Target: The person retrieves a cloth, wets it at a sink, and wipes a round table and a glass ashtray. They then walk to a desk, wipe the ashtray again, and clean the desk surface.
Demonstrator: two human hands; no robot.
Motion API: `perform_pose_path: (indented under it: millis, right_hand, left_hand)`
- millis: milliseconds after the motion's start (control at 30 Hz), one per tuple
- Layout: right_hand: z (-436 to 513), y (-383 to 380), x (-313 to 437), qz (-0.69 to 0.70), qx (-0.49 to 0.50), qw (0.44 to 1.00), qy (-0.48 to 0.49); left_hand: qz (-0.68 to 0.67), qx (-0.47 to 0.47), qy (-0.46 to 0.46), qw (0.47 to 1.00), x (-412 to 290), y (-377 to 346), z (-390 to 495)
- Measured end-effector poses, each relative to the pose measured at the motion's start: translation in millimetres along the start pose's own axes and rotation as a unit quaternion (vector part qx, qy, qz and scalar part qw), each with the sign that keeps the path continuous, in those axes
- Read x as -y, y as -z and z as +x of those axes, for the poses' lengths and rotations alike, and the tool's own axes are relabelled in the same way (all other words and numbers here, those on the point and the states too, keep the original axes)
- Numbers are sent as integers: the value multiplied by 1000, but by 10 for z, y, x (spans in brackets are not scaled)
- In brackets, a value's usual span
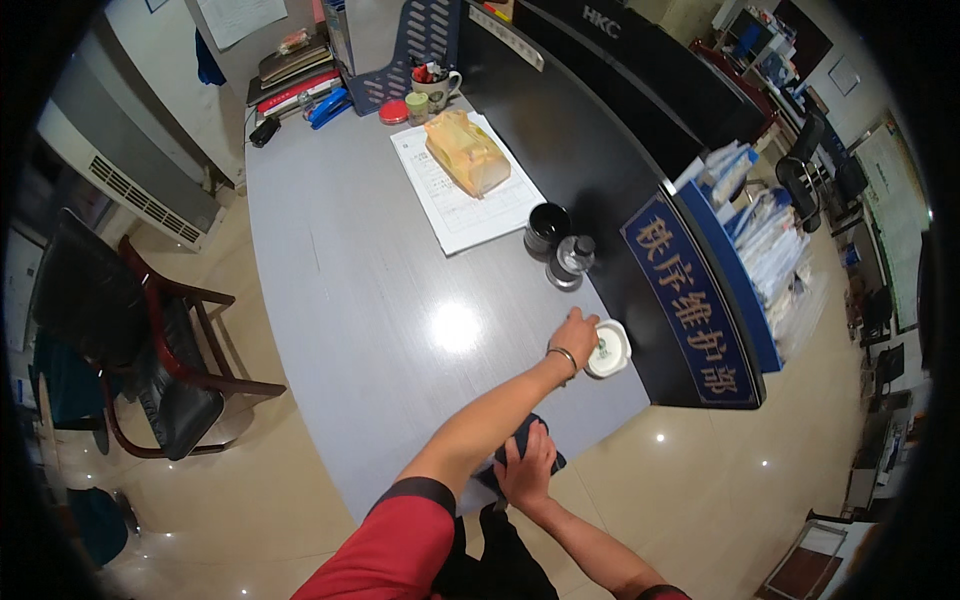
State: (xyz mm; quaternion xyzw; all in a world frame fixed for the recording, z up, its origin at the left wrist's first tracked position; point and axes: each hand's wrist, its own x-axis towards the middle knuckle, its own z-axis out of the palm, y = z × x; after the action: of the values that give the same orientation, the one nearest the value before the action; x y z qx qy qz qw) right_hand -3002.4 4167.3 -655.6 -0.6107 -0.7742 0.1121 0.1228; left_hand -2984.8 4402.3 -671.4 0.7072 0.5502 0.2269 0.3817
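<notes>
My left hand (576,337), with a metal bangle at the wrist, reaches across the grey table and has its fingers at the near side of a white lidded plastic container (609,349). The container sits close to the dark partition, and its lid bears a small green print. My right hand (529,466) lies over a bunched dark cloth (531,426) at the table's near edge, fingers spread on top of it. Just beyond the container, a capped clear bottle (571,262) stands beside a dark cup (547,226).
A yellowish plastic bag (469,154) rests on papers (442,202). Farther back are a pen-filled mug (436,91), a blue stapler (328,109) and stacked notebooks (296,75). The dark partition (555,127) borders the right side. A black chair (165,352) stands left of the table (337,300).
</notes>
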Motion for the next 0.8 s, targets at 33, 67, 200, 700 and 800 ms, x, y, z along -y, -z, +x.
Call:
perform_pose_path:
  millis: [33,67,200,700,800]
  right_hand:
    - [75,-42,79,-5,-2,1000,12]
    - [164,-106,143,-2,-13,1000,23]
    - [690,-190,465,36,48,998,9]
    - [5019,-1351,2049,-27,-143,987,75]
    - [5778,-1505,2065,-65,-197,977,51]
  left_hand:
    - [3,19,-6,1000,43,23,30]
    - [-14,21,-20,999,20,94,18]
    - [-80,-13,-100,992,-65,866,-245]
    - [-84,-368,386,842,2493,2745,-2590]
    - [-57,-347,457,817,2443,2760,-2525]
